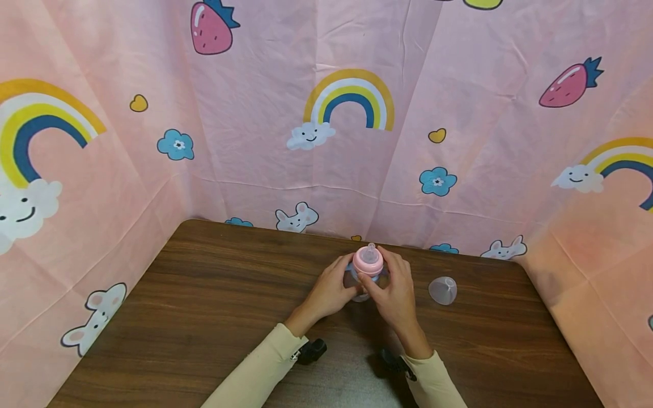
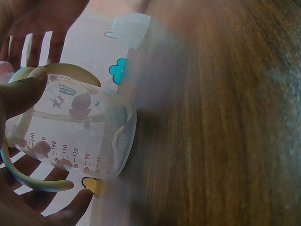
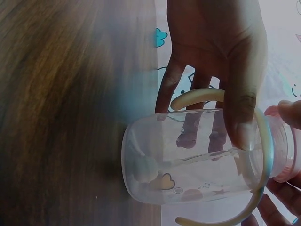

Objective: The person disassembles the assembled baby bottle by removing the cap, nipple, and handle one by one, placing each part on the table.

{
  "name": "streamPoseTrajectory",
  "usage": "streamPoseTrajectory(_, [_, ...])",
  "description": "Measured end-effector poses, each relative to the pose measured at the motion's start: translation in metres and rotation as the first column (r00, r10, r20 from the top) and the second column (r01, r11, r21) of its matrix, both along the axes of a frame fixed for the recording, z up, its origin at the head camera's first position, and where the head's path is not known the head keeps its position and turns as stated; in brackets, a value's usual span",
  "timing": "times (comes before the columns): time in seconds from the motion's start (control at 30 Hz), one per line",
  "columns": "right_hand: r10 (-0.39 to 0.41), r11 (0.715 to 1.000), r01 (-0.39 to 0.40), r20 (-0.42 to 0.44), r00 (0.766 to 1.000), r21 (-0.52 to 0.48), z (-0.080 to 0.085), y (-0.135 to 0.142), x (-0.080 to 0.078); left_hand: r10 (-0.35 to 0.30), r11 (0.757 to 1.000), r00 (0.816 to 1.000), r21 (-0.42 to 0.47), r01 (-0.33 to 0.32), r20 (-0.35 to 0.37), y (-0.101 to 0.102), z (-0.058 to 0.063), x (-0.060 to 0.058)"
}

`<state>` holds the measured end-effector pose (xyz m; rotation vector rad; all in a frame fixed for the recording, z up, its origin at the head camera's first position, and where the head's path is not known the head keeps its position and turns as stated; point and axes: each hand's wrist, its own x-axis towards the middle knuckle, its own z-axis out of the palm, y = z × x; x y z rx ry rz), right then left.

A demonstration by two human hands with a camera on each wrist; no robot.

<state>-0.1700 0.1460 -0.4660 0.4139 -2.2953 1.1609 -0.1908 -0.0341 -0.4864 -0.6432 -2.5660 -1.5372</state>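
Observation:
A clear baby bottle (image 2: pixel 80 127) with a pink collar (image 1: pixel 368 260), a clear nipple and two curved side handles stands upright between both hands. Printed measuring marks run down its side, and a straw with a weighted end shows inside. The left hand (image 1: pixel 330 288) grips the bottle's body, its thumb (image 3: pixel 241 127) across the front and its fingers behind. My right hand (image 1: pixel 397 290) holds the upper part from the other side, with its thumb (image 3: pixel 289 113) at the pink collar. The bottle's base is close to the tabletop.
A clear dome-shaped cap (image 1: pixel 442 290) sits on the brown wooden table (image 1: pixel 229 294), right of the hands. Pink printed cloth (image 1: pixel 255 147) hangs behind the table and along both sides. Black straps with devices are on both wrists.

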Motion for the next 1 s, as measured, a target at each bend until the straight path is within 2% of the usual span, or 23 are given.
streamPoseTrajectory(0.6, [-0.017, 0.999, 0.016, -0.044, 0.999, -0.028, 0.009, 0.003, 0.002, 0.01, 1.0, 1.0, -0.03, -0.01, 0.016, 0.0, 0.002, 0.001])
streamPoseTrajectory(0.83, [-0.017, 0.999, 0.015, -0.048, 0.999, -0.043, 0.014, 0.004, 0.003, 0.005, 1.0, 1.0, -0.019, -0.005, 0.002, 0.0, 0.002, 0.001])
streamPoseTrajectory(1.0, [-0.024, 0.999, 0.022, -0.043, 0.999, -0.043, 0.017, 0.006, 0.004, 0.003, 1.0, 1.0, -0.008, -0.003, 0.026, 0.0, 0.003, 0.002])
